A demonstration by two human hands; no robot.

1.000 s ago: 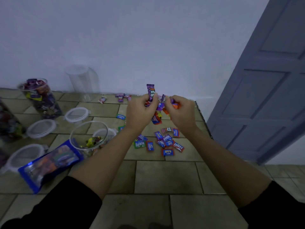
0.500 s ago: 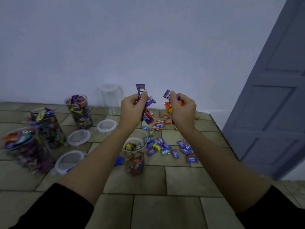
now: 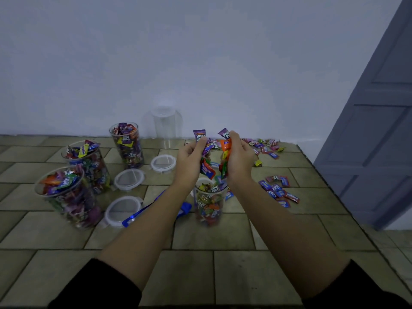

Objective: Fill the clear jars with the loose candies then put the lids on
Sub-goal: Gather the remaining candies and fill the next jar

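Observation:
My left hand (image 3: 189, 160) and my right hand (image 3: 239, 160) each clutch a bunch of wrapped candies just above a clear jar (image 3: 209, 202) standing on the tiled floor. That jar is partly filled. Candies (image 3: 207, 169) hang down from both fists toward its mouth. Loose candies (image 3: 278, 190) lie to the right of the jar, and more loose candies (image 3: 265, 146) lie by the wall. Three full jars stand at the left: one jar (image 3: 66, 197), a second jar (image 3: 89, 166) and a third jar (image 3: 128, 144). An empty jar (image 3: 165, 126) stands against the wall.
Three white-rimmed lids lie on the floor: one lid (image 3: 162, 163), another lid (image 3: 128, 179) and a third lid (image 3: 122, 209). A blue candy bag (image 3: 185, 208) lies under my left forearm. A grey door (image 3: 383, 121) stands at the right.
Both hands lifted the candies off the pile and carried them left and toward me, over the partly filled jar. The view shifted left, showing the full jars.

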